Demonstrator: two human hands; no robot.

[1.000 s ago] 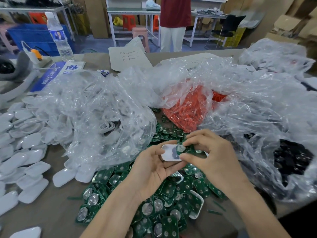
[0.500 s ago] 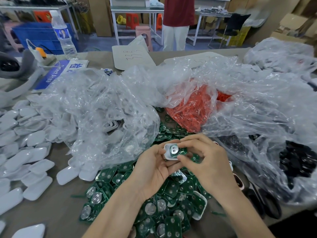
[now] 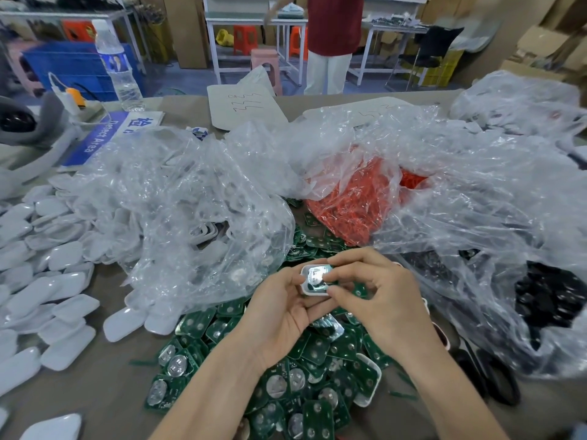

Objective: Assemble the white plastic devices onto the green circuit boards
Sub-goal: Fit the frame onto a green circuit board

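The left hand (image 3: 279,315) curls half-closed around a white plastic shell (image 3: 314,280), cradling it above the pile of green circuit boards (image 3: 305,376). The right hand (image 3: 381,300) pinches a board into its upturned cavity; the shell's long axis runs roughly away from the person.

I'm at a factory assembly bench (image 3: 95,392): heaped green circuit boards (image 3: 317,360), white shells (image 3: 47,296) left of them, "Defect Area" sign (image 3: 98,138) behind, steel worktables (image 3: 254,20) beyond.

Both hands (image 3: 336,300) pinch a white shell (image 3: 313,280) above green boards (image 3: 317,376).
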